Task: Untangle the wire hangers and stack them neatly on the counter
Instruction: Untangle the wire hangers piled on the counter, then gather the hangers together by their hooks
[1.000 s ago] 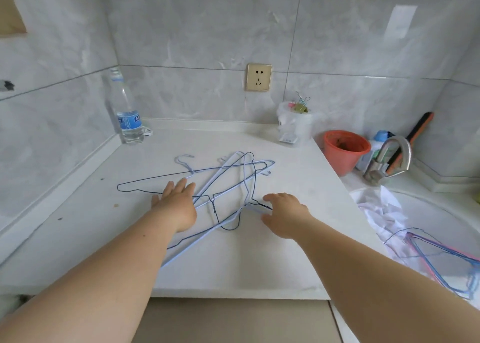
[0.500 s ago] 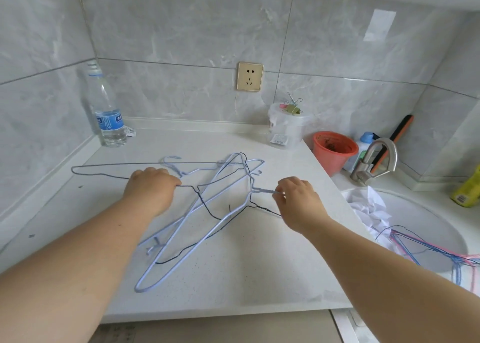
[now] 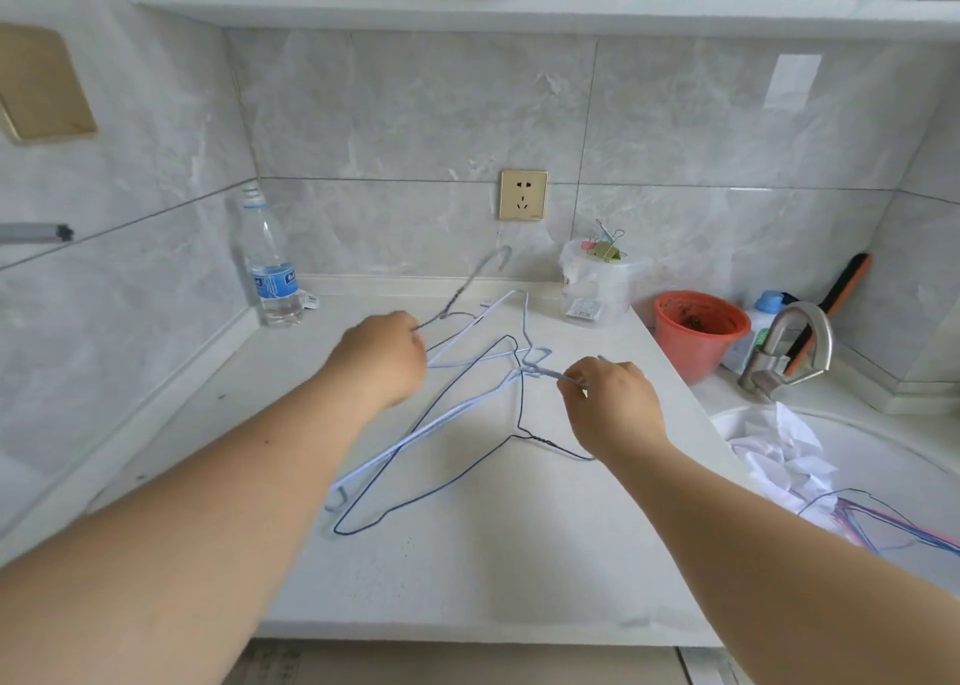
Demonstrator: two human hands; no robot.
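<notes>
A tangle of wire hangers lies on the white counter [image 3: 467, 570]. A dark wire hanger [image 3: 415, 500] and a pale blue hanger [image 3: 441, 419] cross each other in the middle. My left hand [image 3: 382, 357] is closed on a grey hanger [image 3: 470, 282], raised off the counter, with its hook tilted up toward the back wall. My right hand [image 3: 610, 404] pinches the twisted neck of the pale blue hanger at the right side of the tangle. More coloured hangers [image 3: 883, 523] rest in the sink at the right.
A water bottle [image 3: 267, 263] stands at the back left corner. A clear tub with binder clips [image 3: 602, 279], an orange bucket [image 3: 698, 331] and a tap [image 3: 789, 346] line the back right. White cloth [image 3: 784, 450] lies in the sink. A shelf [image 3: 519, 9] runs overhead.
My left hand has lifted the grey hanger up and toward the back, clear of the counter. The tangle has shifted and swung round. My right hand stays pinched on the pale blue hanger.
</notes>
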